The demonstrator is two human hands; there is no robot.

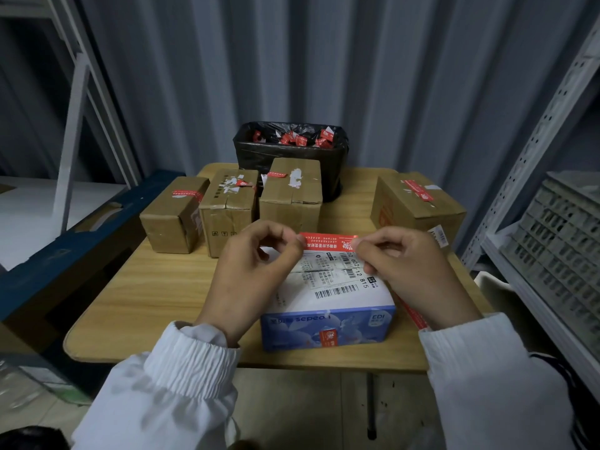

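- Wooden table (136, 287): the work surface. All parcels stand on it, and the one in hand sits at 6 o'clock, nearest the person.
- Black-lined bin (276, 157): stands at 12 o'clock behind the table and holds many crumpled red scraps (302, 138). These are judged to be discarded tape, so a fair share of the stripping looks done.
- Three cartons (227, 206) stand in a row from 9 to 12 o'clock, and a fourth carton (418, 203) stands at 2 o'clock. Each shows red tape or a remnant on top, some beside torn white residue. They are judged not yet cleared.
- Blue printed box (292, 332): its white top carries a shipping label (334, 274). One red seal (328, 337) is stuck on the front face and another red length (412, 315) runs down the side at 4 o'clock. Both are left to deal with.
- Left hand (256, 264): thumb and forefinger are pinched on the left end of the strip, and the other fingers are loosely curled.
- Right hand (412, 264): thumb and forefinger are pinched on the right end, closed tight.
- Red tape strip (328, 240): held taut and level between the two hands, over the box's far edge at 12 o'clock. It appears lifted off the top, but I cannot tell whether any part is attached.
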